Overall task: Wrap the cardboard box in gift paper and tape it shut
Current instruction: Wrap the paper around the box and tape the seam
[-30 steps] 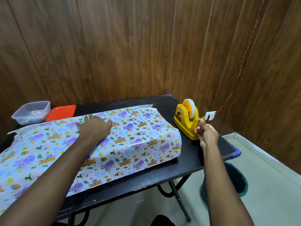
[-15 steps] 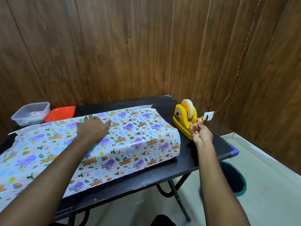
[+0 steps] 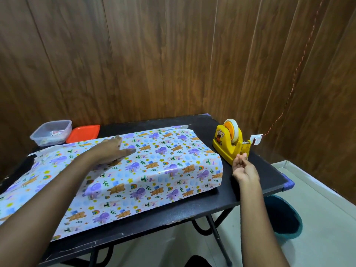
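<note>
1. Gift paper (image 3: 158,170) is draped over the hidden box on the worktop (image 3: 192,211), long axis left-right, right end toward the tape dispenser (image 3: 230,143).
2. Left hand (image 3: 109,151) presses it, fingers flat.
3. Right hand (image 3: 243,168) is palm-up, fingers bunched. Pinching tape? Can't tell.

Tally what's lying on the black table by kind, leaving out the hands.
Gift paper sheet: 1
Yellow tape dispenser: 1
Clear plastic tub: 1
Orange lid: 1
Total: 4
The box is hidden under the paper, so it is not counted.
</note>
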Demonstrator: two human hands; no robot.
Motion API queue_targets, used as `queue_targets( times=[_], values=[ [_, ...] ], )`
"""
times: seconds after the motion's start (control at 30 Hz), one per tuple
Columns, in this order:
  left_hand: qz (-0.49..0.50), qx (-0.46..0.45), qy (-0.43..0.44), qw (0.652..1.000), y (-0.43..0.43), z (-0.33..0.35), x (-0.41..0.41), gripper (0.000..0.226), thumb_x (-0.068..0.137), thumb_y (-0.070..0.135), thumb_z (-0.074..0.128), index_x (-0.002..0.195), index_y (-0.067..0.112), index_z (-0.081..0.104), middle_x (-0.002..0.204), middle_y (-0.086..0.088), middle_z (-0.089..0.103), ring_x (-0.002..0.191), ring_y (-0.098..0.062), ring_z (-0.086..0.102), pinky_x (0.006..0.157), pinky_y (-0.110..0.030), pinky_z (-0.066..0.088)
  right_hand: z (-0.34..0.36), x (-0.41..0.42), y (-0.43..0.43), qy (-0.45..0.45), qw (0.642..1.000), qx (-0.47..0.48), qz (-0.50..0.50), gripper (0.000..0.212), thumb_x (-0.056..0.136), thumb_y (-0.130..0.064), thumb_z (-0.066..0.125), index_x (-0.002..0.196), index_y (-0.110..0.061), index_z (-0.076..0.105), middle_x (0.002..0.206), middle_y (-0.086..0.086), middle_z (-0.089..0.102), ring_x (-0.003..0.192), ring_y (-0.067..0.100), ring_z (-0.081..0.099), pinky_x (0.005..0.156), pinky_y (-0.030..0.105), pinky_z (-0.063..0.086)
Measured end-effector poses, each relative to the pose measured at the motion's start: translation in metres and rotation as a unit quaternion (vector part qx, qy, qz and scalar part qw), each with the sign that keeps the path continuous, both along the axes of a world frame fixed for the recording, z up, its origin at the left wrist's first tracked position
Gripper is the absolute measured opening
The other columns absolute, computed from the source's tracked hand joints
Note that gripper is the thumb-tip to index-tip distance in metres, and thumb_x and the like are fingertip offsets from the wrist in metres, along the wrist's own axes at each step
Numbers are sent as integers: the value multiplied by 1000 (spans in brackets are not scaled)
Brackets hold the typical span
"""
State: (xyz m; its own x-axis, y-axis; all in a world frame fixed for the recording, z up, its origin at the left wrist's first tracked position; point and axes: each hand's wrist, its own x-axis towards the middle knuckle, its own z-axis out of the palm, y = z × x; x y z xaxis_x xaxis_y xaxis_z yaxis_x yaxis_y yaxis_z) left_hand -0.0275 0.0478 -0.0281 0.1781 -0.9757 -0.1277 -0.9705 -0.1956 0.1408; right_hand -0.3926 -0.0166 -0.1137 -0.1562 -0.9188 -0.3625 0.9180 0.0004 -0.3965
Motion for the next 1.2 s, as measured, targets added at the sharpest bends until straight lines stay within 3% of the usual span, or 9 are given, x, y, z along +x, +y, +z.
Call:
queue_targets(
  times=[0.17,0.27,0.43,0.57,0.67,0.77,0.9,1.07,1.2],
  values=[
    [-9,19,-5,1000,6,0,7,96,78,71,33,150,13,10,159,-5,5,145,-25,11,118,-36,14,50,21,9,218,963,-85,136,18,96,-4,46,84,-3,59,59,3,55,44,6,60,45,16,51],
    [0,27,-67,997,7,-3,11,103,67,80,20,151,23,9,159,1,0,145,-30,3,118,-45,8,81,59,17,364,901,-105,211,20,96,-1,45,82,-2,60,57,4,53,42,8,59,43,15,49],
    [-2,-6,-55,998,8,-9,13,97,72,80,20,151,24,10,159,3,2,145,-30,7,117,-46,13,112,137,17,523,795,-119,285,25,94,3,41,73,-5,52,60,8,48,40,11,50,40,17,35],
    [-6,-12,-26,1000,9,-12,15,92,82,74,27,151,18,7,159,0,1,145,-30,2,118,-39,8,114,207,14,573,715,-112,385,29,96,0,40,71,-3,53,62,9,53,44,12,48,43,18,35],
    [-17,-1,6,1000,12,-7,23,89,87,66,36,151,13,5,159,-1,0,146,-27,-1,116,-36,9,110,253,8,594,684,-101,412,32,97,0,38,67,-2,50,61,11,55,47,15,48,45,20,33],
    [-25,2,18,1000,15,-4,29,87,89,62,40,151,13,5,159,-1,1,146,-24,-3,115,-33,9,107,285,-2,612,658,-72,433,35,98,-2,33,66,-5,47,54,12,54,26,12,47,33,9,28],
    [-27,-16,41,999,16,-10,29,87,87,63,41,151,16,6,159,2,1,146,-21,-4,117,-35,8,107,308,-15,648,616,-34,447,37,101,-7,31,67,-4,45,31,10,50,20,13,46,30,6,29],
    [-30,-26,47,998,14,-14,30,87,86,65,39,151,17,7,159,4,1,146,-20,-6,118,-37,8,111,324,-26,677,574,7,460,30,98,-7,39,72,2,51,40,12,56,24,15,48,33,10,36],
    [-37,-27,54,997,13,-16,31,83,86,64,39,151,21,10,159,5,0,146,-22,-5,118,-38,9,115,330,-24,706,544,19,452,19,95,-3,41,90,2,58,57,15,60,22,17,48,30,14,38]
  ],
)
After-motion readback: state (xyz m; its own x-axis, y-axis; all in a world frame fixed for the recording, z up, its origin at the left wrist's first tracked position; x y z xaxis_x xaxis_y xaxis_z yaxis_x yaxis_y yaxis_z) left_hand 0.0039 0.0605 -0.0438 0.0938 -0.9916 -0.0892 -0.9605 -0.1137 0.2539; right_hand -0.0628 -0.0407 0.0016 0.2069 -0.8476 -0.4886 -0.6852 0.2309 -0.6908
